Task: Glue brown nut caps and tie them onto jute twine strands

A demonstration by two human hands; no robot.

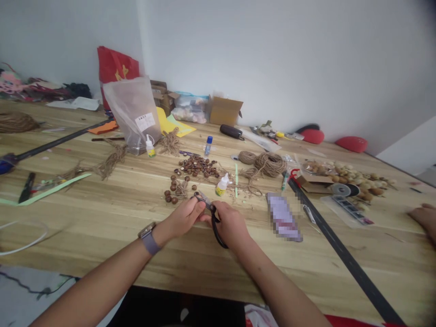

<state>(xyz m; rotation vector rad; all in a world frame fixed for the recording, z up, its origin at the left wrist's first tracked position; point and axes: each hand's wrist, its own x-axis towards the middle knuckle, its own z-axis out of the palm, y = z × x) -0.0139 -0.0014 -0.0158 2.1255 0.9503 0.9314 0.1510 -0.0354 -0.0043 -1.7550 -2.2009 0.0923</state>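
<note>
My right hand (230,223) grips the black handles of a pair of scissors (208,208), whose blades point up and left. My left hand (185,215), with a grey watch on the wrist, is pinched closed right at the blade tips, holding something too small to make out. Just beyond the hands lie brown nut shells (196,167), a few tied with jute (177,189), and a small glue bottle (222,185).
A coil of jute twine (269,163), a plastic bag (133,113), a cardboard box (224,110), a second glue bottle (150,147), a black strip (344,256) and a pile of dried pods (350,177) lie on the wooden table (102,213). Another person's hand (425,219) rests at the right edge.
</note>
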